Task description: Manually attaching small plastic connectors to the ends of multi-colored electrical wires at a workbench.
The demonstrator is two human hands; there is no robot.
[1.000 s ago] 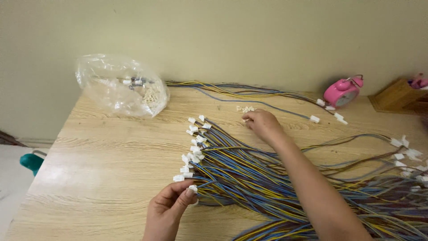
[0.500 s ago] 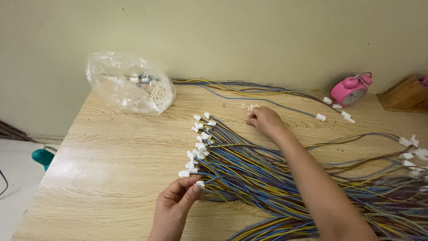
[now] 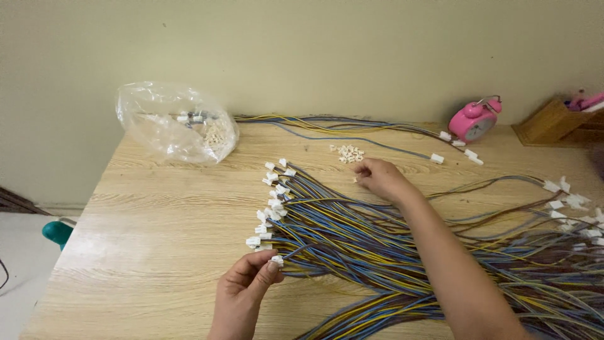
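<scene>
1. Left hand (image 3: pixel 242 291): at the near edge of the counter (image 3: pixel 145 220). Thumb and fingers are pinched together on one white connector (image 3: pixel 277 259) at the end of a wire of the wire bundle (image 3: pixel 377 245).
2. Right hand (image 3: pixel 379 177): extended toward the far side, fingers curled together over the bundle, just beside a small heap of loose white pieces (image 3: pixel 348 153). A tiny white piece shows at the fingertips; whether it is gripped cannot be told.
3. Wire bundle: blue, yellow and brown wires fan across the right half of the counter and run off its right and near edges. The white connector ends lie in a ragged row near the centre, from the left hand up toward the loose pieces.
4. Open room: the left half of the counter, between the connector row and the left edge, is bare wood grain. The strip between the two hands is covered by wires.
5. Far edge: a clear plastic bag (image 3: pixel 173 123) holding small parts sits at the far left, against the wall. A second run of wires (image 3: pixel 352 129) lies along the far edge, ending near a pink alarm clock (image 3: pixel 473 121). A wooden holder (image 3: pixel 557 123) stands at the far right corner.
6. Surface and room: light wood-pattern counter set against a plain pale wall. A teal object (image 3: pixel 56 232) shows below the left edge, over a light floor.
</scene>
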